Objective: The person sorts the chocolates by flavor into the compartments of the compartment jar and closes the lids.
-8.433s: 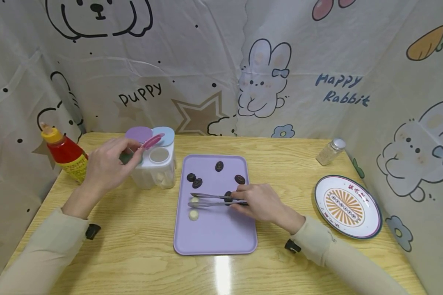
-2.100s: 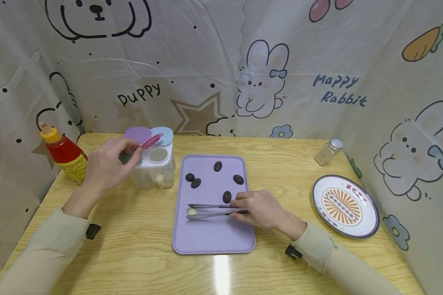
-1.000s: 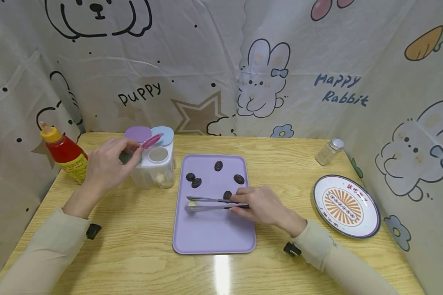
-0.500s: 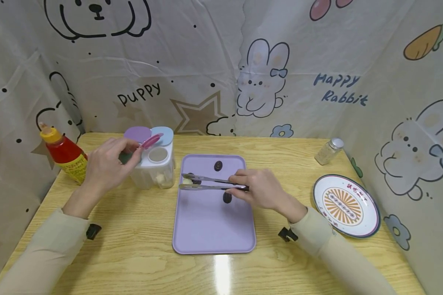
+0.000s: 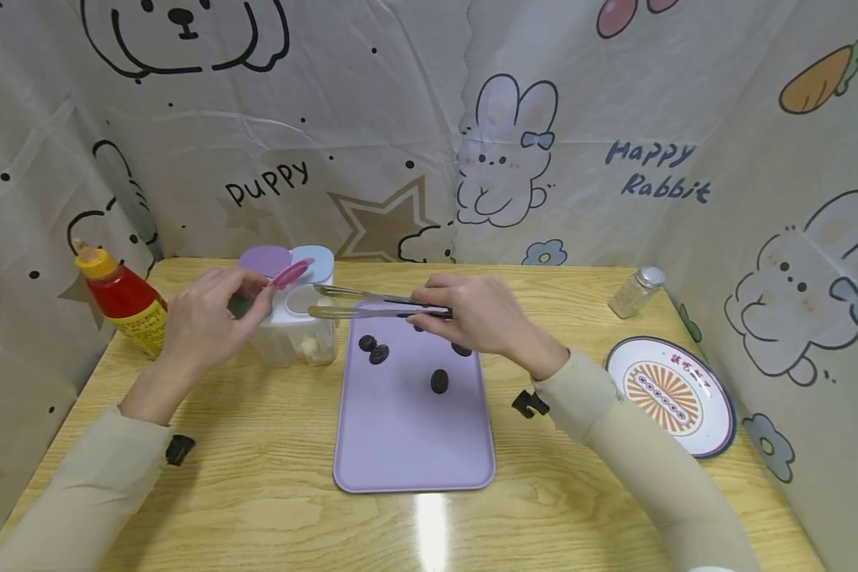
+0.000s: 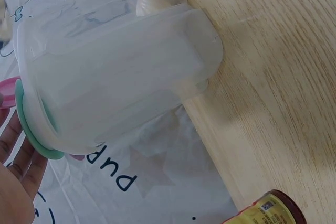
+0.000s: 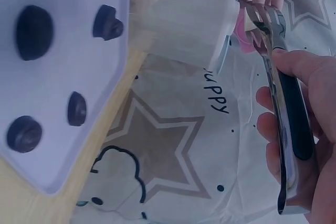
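My left hand [image 5: 210,318] pinches the raised pink lid [image 5: 292,273] of a clear multi-compartment container [image 5: 268,343], whose round opening [image 5: 302,299] is uncovered. My right hand [image 5: 479,314] grips metal tongs [image 5: 372,304], their tips over that opening. In the right wrist view something pale shows between the tong tips [image 7: 262,22], too small to make out fully. Pale pieces [image 6: 152,2] lie inside the container. On the lilac tray [image 5: 415,453] rest several dark oval chocolate-like pieces [image 5: 439,381]; two are partly hidden by my right hand.
A red sauce bottle with yellow cap [image 5: 125,298] stands left of the container. At right are a glass shaker [image 5: 636,292] and a patterned plate [image 5: 715,421]. Printed cloth [image 5: 400,119] encloses the table's back and sides.
The tongs took up the last white piece from the tray, then my right hand moved them up and left to the container's opening. My left hand has stayed on the pink lid.
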`<action>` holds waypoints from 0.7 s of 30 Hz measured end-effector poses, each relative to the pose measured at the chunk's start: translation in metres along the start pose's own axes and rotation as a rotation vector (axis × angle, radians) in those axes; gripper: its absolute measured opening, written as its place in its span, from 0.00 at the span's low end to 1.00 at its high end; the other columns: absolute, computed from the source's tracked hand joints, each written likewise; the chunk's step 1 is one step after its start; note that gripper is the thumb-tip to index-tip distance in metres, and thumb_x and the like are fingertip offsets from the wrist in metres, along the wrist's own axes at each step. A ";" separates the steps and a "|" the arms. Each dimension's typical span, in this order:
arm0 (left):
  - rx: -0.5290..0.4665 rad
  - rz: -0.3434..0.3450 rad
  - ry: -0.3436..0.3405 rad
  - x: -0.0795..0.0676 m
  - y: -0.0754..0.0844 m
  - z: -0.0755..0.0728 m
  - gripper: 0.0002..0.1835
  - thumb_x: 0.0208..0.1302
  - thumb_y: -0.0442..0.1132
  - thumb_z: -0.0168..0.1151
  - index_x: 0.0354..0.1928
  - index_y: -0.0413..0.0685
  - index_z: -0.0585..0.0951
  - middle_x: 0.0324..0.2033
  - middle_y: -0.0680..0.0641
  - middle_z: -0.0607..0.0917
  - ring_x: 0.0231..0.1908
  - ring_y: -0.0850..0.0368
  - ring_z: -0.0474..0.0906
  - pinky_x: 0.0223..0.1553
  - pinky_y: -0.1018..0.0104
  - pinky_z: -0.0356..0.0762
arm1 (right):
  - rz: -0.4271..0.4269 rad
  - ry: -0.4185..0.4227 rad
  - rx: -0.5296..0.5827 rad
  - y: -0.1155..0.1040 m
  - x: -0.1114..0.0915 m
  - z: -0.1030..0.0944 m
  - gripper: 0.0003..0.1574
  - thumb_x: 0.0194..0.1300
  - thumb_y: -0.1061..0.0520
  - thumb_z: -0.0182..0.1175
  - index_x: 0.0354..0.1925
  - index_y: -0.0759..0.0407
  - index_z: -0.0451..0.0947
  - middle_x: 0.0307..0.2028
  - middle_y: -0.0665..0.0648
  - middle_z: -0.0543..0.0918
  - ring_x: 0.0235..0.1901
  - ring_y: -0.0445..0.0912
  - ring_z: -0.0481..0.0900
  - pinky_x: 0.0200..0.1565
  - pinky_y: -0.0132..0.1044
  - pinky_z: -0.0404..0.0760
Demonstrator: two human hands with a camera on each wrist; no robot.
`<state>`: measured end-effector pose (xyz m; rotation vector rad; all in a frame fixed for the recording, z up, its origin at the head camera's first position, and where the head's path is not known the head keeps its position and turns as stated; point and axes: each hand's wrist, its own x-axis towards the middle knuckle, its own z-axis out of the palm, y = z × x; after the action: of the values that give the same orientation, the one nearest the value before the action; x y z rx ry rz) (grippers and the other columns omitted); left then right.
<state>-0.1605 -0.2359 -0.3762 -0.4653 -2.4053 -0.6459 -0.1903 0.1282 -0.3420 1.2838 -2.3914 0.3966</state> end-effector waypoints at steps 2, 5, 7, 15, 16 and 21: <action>-0.002 0.004 0.000 0.000 0.000 0.000 0.07 0.63 0.35 0.72 0.42 0.43 0.86 0.34 0.41 0.92 0.35 0.45 0.84 0.34 0.52 0.78 | -0.010 -0.006 -0.017 0.000 0.009 0.000 0.10 0.69 0.45 0.70 0.38 0.49 0.88 0.30 0.47 0.85 0.20 0.37 0.71 0.18 0.29 0.59; -0.002 0.010 0.002 0.000 0.000 0.000 0.08 0.63 0.34 0.72 0.42 0.43 0.86 0.34 0.41 0.92 0.36 0.45 0.84 0.35 0.51 0.79 | -0.015 -0.023 -0.037 0.001 0.021 0.002 0.11 0.71 0.44 0.68 0.39 0.48 0.88 0.29 0.46 0.84 0.20 0.38 0.72 0.19 0.31 0.61; -0.001 0.011 0.003 0.000 0.000 0.000 0.07 0.63 0.34 0.72 0.42 0.42 0.86 0.34 0.41 0.92 0.35 0.45 0.84 0.35 0.51 0.79 | -0.014 -0.041 -0.049 0.002 0.026 0.003 0.12 0.71 0.43 0.68 0.41 0.48 0.89 0.31 0.47 0.85 0.20 0.38 0.74 0.18 0.32 0.63; -0.001 0.018 0.008 0.001 -0.001 0.000 0.07 0.62 0.34 0.72 0.42 0.43 0.86 0.33 0.41 0.92 0.35 0.45 0.84 0.34 0.53 0.78 | 0.022 -0.096 -0.054 0.005 0.033 0.010 0.14 0.72 0.43 0.67 0.45 0.49 0.90 0.34 0.47 0.87 0.20 0.38 0.75 0.19 0.31 0.63; -0.001 0.018 0.008 0.001 -0.001 0.000 0.07 0.62 0.34 0.72 0.42 0.43 0.86 0.33 0.41 0.92 0.34 0.45 0.84 0.34 0.53 0.78 | 0.025 -0.098 -0.053 0.005 0.034 0.010 0.14 0.72 0.43 0.67 0.45 0.49 0.90 0.34 0.48 0.87 0.20 0.39 0.75 0.19 0.31 0.62; -0.001 0.014 0.006 0.001 -0.001 0.000 0.07 0.62 0.35 0.72 0.42 0.43 0.86 0.34 0.41 0.92 0.35 0.45 0.85 0.34 0.53 0.78 | 0.036 -0.102 -0.044 0.006 0.035 0.012 0.15 0.71 0.42 0.68 0.46 0.49 0.90 0.35 0.48 0.88 0.20 0.39 0.75 0.19 0.30 0.61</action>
<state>-0.1614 -0.2369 -0.3763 -0.4796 -2.3945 -0.6415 -0.2149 0.1011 -0.3368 1.2713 -2.4969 0.2935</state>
